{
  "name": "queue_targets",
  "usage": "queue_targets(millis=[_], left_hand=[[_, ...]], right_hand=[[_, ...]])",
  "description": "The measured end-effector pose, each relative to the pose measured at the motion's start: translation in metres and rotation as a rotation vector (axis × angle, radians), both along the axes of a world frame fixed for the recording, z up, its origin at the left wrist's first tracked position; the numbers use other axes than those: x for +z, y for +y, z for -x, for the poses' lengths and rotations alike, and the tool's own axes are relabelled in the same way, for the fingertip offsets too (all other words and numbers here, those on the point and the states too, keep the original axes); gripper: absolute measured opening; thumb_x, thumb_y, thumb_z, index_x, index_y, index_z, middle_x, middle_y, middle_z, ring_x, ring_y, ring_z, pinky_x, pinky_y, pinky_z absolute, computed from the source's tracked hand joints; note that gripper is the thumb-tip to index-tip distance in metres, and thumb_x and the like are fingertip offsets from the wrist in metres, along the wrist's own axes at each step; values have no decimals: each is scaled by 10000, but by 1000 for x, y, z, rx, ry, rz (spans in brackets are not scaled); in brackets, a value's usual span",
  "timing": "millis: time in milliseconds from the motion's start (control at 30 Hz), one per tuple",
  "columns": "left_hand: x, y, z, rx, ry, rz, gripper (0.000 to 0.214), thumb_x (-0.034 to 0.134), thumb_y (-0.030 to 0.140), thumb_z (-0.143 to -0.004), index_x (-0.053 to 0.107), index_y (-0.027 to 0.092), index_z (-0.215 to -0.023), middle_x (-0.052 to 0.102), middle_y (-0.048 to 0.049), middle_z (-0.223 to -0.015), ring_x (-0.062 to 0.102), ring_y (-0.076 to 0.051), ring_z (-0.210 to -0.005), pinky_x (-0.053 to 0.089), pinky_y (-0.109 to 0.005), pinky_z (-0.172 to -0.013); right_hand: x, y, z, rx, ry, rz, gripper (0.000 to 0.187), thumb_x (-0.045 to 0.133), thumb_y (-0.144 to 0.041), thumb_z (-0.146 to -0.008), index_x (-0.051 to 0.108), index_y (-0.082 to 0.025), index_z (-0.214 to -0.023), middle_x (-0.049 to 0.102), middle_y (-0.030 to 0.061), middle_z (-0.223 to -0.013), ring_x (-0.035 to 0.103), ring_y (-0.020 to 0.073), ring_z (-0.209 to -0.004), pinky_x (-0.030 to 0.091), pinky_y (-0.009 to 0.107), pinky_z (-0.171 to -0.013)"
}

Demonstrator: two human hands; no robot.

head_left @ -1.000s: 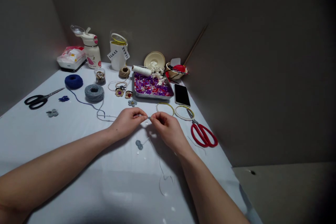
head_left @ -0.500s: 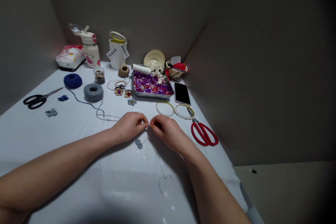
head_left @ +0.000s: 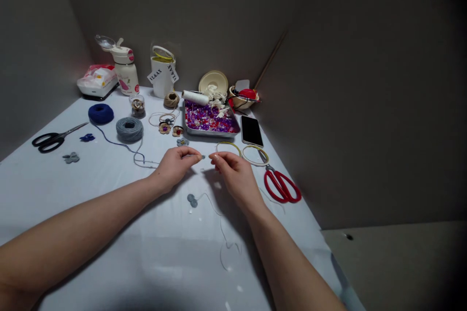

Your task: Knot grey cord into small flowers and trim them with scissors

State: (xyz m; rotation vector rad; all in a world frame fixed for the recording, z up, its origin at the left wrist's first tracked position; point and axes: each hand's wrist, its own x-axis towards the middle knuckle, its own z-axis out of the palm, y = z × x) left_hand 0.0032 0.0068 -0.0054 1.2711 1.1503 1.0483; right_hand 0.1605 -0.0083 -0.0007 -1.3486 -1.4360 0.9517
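the left hand [head_left: 177, 165] has its thumb and fingertips pressed together in a pinch on a thin sliver [head_left: 193, 155], too fine to tell whether it is a needle or stiff thread. the sliver's long axis runs almost level, from the left fingertips straight across toward the right hand, and a small grey speck [head_left: 203, 157] sits at its far end. the right hand [head_left: 233, 177] is nearer that far end, its thumb and fingers drawn close in a loose pinch with a narrow gap left before the speck. whether those fingers hold anything, i cannot tell.

below the gap between the hands, on the bench [head_left: 54, 189], lies a grey crochet flower [head_left: 192, 200], and a pale thread [head_left: 221, 231] trails from near it toward the viewer. everything else sits around the bead tray [head_left: 211, 117]. just in front of it are two thin hoops [head_left: 228, 147], and a small flower [head_left: 183, 142] lies at its front left corner. the phone [head_left: 251, 131] lies to its right, with the red scissors [head_left: 281, 186] further out on that side. to its left are the grey yarn ball [head_left: 129, 129], the navy yarn ball [head_left: 100, 113] and, furthest off, the black scissors [head_left: 51, 142].
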Motion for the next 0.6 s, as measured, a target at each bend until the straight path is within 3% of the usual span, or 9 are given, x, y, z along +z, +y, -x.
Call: queue_targets(millis=[167, 333, 600], left_hand=[[-1, -5, -2, 74, -67, 52, 124, 648, 284, -709, 668, 163, -727, 636, -27, -706, 499, -116, -612, 379, -262, -584], [-1, -8, -3, 100, -69, 18, 146, 655, 306, -697, 674, 166, -737, 652, -26, -718, 535, -136, -649, 395, -270, -605], [-2, -11, -5, 101, -41, -19, 122, 642, 281, -709, 679, 166, -726, 687, -52, -760, 581, -173, -734, 439, -313, -706]], right_hand=[[-9, -4, 13, -28, 177, 77, 198, 665, -355, -719, 686, -172, -793, 650, 20, -726, 527, 133, -643, 394, 272, -621], [-7, -8, 21, -86, 255, 56, 174, 690, -333, -692, 681, -176, -765, 650, 12, -714, 532, 135, -649, 403, 276, -643], [-9, -8, 23, -98, 204, 20, 167, 651, -335, -713, 638, -173, -746, 629, 12, -714, 530, 145, -663, 399, 278, -649]])
